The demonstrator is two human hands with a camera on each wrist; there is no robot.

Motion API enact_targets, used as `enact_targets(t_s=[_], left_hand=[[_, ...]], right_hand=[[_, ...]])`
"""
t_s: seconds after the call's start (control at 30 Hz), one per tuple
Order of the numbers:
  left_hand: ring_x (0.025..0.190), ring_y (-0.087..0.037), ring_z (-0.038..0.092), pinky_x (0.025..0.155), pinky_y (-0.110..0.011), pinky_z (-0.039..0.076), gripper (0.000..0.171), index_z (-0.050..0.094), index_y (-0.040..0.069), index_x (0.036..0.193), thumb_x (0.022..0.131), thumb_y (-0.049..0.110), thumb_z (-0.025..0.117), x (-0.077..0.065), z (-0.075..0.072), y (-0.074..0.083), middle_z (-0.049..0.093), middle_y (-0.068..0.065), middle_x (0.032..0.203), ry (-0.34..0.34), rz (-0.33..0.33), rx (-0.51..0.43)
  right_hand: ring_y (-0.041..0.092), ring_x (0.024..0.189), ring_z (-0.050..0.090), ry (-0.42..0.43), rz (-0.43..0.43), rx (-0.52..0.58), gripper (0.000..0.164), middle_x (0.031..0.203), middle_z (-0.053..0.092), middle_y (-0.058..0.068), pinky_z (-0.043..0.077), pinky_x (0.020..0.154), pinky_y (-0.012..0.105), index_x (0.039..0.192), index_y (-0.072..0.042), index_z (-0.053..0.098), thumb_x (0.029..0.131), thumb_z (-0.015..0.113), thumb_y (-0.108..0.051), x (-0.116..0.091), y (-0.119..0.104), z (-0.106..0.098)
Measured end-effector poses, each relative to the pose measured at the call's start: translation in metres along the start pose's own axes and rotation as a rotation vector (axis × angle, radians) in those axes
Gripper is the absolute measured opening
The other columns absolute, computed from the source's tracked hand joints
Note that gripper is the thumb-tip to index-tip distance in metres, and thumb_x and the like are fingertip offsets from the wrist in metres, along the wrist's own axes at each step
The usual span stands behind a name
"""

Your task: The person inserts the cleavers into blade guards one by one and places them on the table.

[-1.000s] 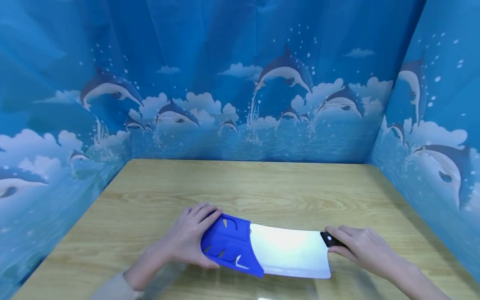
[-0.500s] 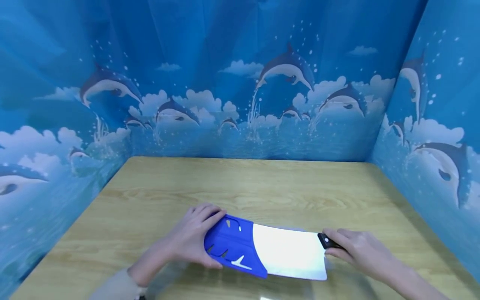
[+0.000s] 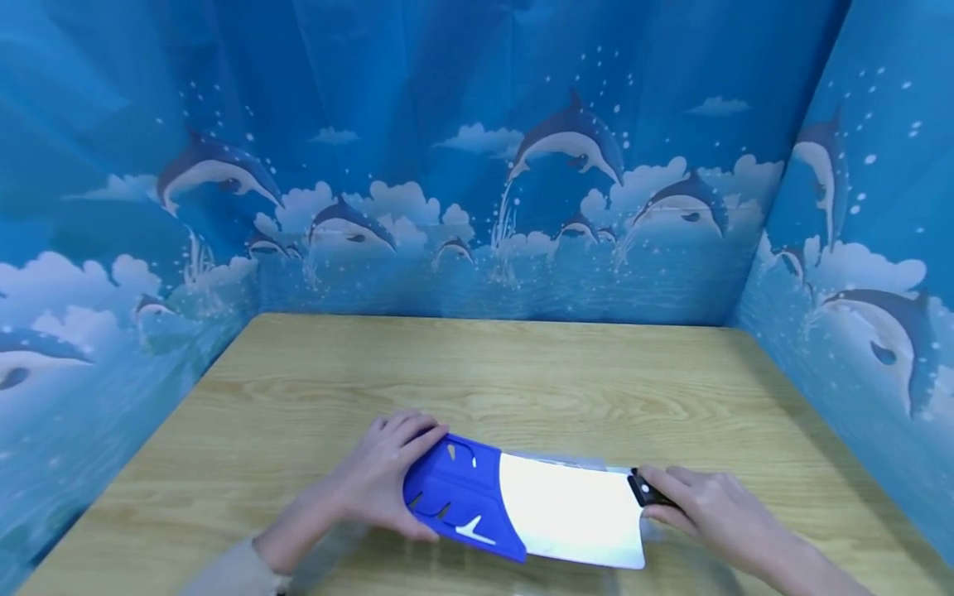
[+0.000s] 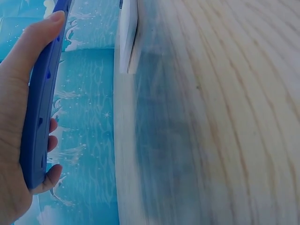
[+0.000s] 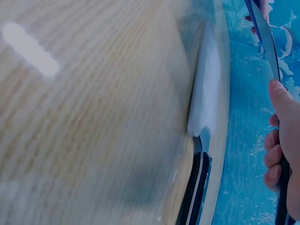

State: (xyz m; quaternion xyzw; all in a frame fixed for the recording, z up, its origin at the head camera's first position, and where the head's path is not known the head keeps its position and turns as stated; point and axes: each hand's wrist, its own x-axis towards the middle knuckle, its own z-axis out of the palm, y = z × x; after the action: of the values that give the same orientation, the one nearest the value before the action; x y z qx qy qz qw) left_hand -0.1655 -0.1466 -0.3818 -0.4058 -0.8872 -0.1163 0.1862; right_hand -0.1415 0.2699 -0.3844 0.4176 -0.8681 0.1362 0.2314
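Observation:
My left hand (image 3: 380,480) grips a blue slotted blade guard (image 3: 465,497), thumb on one edge and fingers on the other. A broad cleaver (image 3: 570,511) has the far part of its bright blade inside the guard. My right hand (image 3: 715,513) holds the cleaver's black handle (image 3: 647,488), with the thumb up near the blade. Both are raised above the table. In the right wrist view, a second knife lies on the table below, with a pale blade or cover (image 5: 205,89) and a black handle (image 5: 196,187). In the head view the cleaver mostly hides it.
The wood-grain table (image 3: 477,372) reaches back to a blue curtain (image 3: 417,281) printed with dolphins. Curtains also stand along the left and right sides. A bright light reflection shows on the tabletop in the right wrist view.
My right hand has shifted slightly left, towards the left hand, and a little lower. Slightly less blade shows outside the guard. A pale see-through edge now shows behind the blade.

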Motion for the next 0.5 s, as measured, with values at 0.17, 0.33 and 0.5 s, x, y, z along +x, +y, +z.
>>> enact_targets(t_s=[0.17, 0.33, 0.5], left_hand=[[0.115, -0.023, 0.044, 0.082, -0.047, 0.043, 0.108, 0.049, 0.011, 0.134, 0.051, 0.077, 0.068, 0.002, 0.002, 0.001, 0.05, -0.006, 0.124, -0.027, 0.004, -0.018], [0.113, -0.023, 0.045, 0.08, -0.048, 0.042, 0.109, 0.05, 0.009, 0.132, 0.048, 0.074, 0.072, 0.0, 0.003, -0.001, 0.051, -0.007, 0.123, 0.014, -0.012, -0.035], [0.113, -0.023, 0.045, 0.08, -0.047, 0.041, 0.109, 0.052, 0.009, 0.131, 0.046, 0.074, 0.072, -0.005, -0.001, -0.004, 0.051, -0.006, 0.122, 0.028, -0.03, -0.011]], right_hand=[[0.002, 0.066, 0.06, -0.05, 0.054, -0.027, 0.037, 0.082, 0.066, -0.002, 0.043, 0.049, 0.012, 0.103, -0.005, 0.066, 0.076, 0.074, -0.027, -0.005, -0.006, -0.005], [0.004, 0.066, 0.062, -0.078, 0.108, -0.036, 0.037, 0.082, 0.067, -0.002, 0.047, 0.049, 0.017, 0.106, -0.005, 0.066, 0.078, 0.072, -0.028, 0.0, -0.012, -0.003], [0.004, 0.065, 0.062, -0.067, 0.096, -0.049, 0.035, 0.081, 0.066, -0.004, 0.047, 0.049, 0.017, 0.105, -0.008, 0.066, 0.078, 0.073, -0.028, 0.009, -0.017, 0.003]])
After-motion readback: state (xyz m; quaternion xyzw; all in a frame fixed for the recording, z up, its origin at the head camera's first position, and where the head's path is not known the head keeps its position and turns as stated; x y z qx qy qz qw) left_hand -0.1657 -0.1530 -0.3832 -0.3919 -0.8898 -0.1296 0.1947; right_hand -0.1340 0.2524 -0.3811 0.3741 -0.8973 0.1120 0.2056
